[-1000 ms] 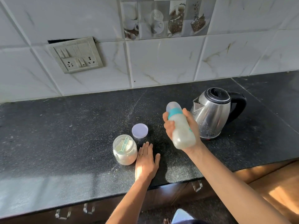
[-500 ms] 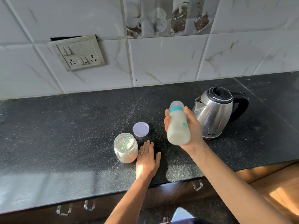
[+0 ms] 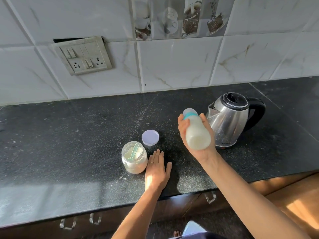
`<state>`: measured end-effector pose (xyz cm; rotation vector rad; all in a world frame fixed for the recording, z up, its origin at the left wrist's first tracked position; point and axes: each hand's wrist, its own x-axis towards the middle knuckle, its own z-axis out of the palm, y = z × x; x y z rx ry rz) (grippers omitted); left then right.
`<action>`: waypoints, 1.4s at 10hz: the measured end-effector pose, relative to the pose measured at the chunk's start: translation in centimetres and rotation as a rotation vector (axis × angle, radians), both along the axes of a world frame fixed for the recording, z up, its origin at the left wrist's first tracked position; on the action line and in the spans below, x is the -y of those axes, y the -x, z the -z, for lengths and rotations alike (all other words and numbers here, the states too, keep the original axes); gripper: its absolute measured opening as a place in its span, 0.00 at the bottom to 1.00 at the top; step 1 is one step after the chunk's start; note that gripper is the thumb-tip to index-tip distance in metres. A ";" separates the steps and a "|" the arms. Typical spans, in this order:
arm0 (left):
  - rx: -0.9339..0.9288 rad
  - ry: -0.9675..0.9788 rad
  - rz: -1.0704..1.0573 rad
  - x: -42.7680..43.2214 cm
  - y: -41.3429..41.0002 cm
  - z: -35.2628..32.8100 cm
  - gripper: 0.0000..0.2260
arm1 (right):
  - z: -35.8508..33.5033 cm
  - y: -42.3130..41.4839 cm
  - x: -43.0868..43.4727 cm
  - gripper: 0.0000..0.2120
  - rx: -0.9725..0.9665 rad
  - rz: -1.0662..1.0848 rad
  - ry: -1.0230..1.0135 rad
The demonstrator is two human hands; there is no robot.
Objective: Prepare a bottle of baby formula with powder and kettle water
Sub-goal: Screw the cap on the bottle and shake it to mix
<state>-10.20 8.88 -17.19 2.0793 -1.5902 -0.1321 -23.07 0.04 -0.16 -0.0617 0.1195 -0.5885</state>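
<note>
Right hand [image 3: 201, 154] is gripping the closed, milky bottle [image 3: 196, 131] tilted above the worktop [image 3: 69, 144] beside the kettle [image 3: 229, 125], left hand [image 3: 156, 173] is lying flat near the front edge; formula looks mixed, jar [image 3: 134, 157] awaiting its lid [image 3: 150, 137].

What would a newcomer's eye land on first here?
The milky baby bottle, tilted in the right hand above the dark counter, beside the steel kettle. To its left stands an open powder jar with a scoop inside, its lid lying just beyond it, and the left hand resting flat beside the jar.
</note>
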 end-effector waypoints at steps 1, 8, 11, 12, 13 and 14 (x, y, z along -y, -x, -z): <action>-0.005 -0.002 0.011 0.0 0.0 -0.1 0.26 | -0.3 -0.1 -0.3 0.23 -0.078 -0.016 0.088; -0.009 -0.014 0.008 0.0 -0.1 -0.1 0.26 | 2.6 0.3 0.6 0.38 -0.149 0.078 -0.069; 0.009 -0.021 0.008 0.1 0.0 -0.1 0.26 | 2.9 1.3 0.4 0.32 -0.165 -0.035 0.172; 0.010 -0.018 0.002 0.0 -0.1 0.0 0.26 | 2.1 0.6 0.3 0.34 -0.283 0.032 0.287; 0.010 -0.022 0.001 0.1 -0.1 0.0 0.27 | 2.6 0.5 0.3 0.39 -0.199 0.077 0.055; 0.008 -0.019 0.008 0.2 0.0 -0.1 0.26 | 2.7 0.7 0.4 0.29 -0.224 -0.024 0.170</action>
